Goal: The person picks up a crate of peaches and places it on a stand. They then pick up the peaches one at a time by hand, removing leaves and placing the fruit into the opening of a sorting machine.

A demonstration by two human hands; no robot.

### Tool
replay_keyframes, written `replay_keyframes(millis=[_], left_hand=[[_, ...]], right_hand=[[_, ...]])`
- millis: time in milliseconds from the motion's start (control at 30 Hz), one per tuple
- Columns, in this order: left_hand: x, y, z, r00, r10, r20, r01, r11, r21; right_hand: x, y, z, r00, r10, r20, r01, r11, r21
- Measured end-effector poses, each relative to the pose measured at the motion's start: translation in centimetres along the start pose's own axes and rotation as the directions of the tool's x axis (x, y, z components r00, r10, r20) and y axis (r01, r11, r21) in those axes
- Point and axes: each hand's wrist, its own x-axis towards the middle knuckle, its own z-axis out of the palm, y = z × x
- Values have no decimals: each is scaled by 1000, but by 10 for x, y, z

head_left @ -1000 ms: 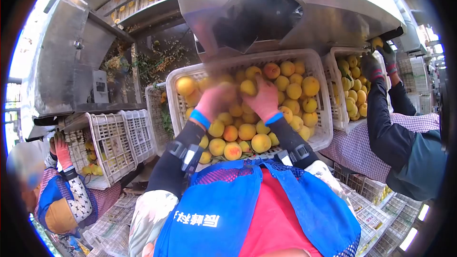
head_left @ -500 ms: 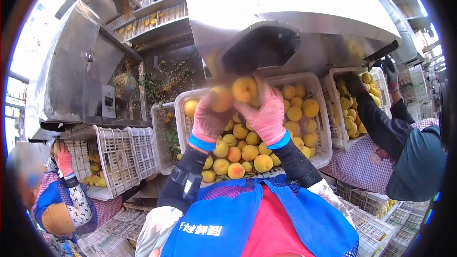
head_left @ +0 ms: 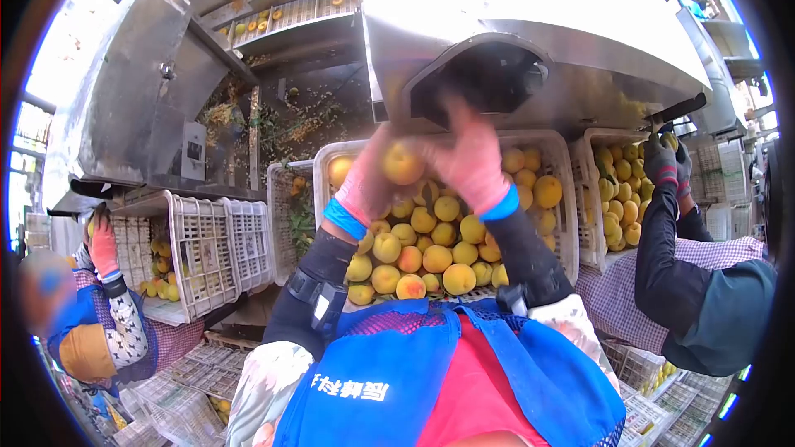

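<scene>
A yellow peach (head_left: 402,164) sits in the grip of my left hand (head_left: 368,178), which wears a pink glove with a blue cuff and hovers over a white plastic crate (head_left: 566,199). Just to the right, my right hand (head_left: 474,161), gloved alike, is blurred. Its fingers stretch up to the dark opening (head_left: 480,74) of a metal machine, and its thumb stands apart, pointing toward the held peach. No fruit shows in this hand. Below both hands the crate is full of yellow peaches (head_left: 437,259), some with a red blush.
The machine's metal housing (head_left: 613,58) overhangs the crate's far edge. At right a co-worker in dark sleeves (head_left: 662,228) handles fruit over another crate (head_left: 590,223). At left another person's gloved hand (head_left: 103,244) is by a tilted crate (head_left: 199,261). Pits and leaves litter the floor (head_left: 306,132).
The peach that was in my right hand no longer shows there; that hand has spread and reached up to the machine opening. My left hand still holds its peach, shifted slightly right.
</scene>
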Motion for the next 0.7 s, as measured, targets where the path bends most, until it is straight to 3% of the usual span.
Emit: replay_keyframes(millis=[67,100,233,333,367,400,433,533,567,600,700], left_hand=[[7,6,7,998,-68,7,68,991,-118],[9,8,7,998,-48,-51,48,999,15],[8,-7,9,998,61,-22,-63,994,-85],[-18,-19,-12,970,99,-222,-6,922,387],[-25,-26,-21,932,276,-236,-28,701,712],[-30,-36,-33,880,440,-179,2,373,928],[-32,-39,-39,824,563,-62,79,-5,997],[-32,-42,-49,839,539,76,224,-469,855],[-21,-46,-66,858,504,100,230,-550,803],[-14,-47,-73,804,567,177,248,-591,768],[-9,-50,-86,795,570,208,219,-589,778]], right_hand=[[-36,-14,10,967,87,238,-97,995,28],[-48,-14,20,980,76,182,-60,994,-93],[-56,-14,17,1000,8,-13,-9,997,-77],[-55,-9,8,987,-8,-163,-11,993,-117],[-50,-7,3,980,-20,-197,-9,989,-148],[-45,-3,0,973,-31,-230,-10,984,-176],[-38,2,1,950,-98,-296,31,974,-223],[2,39,15,945,-165,-281,52,928,-370],[30,53,18,966,-104,-235,12,933,-361],[51,61,19,980,-44,-192,-27,934,-355],[57,53,5,916,-226,-330,81,913,-400]])
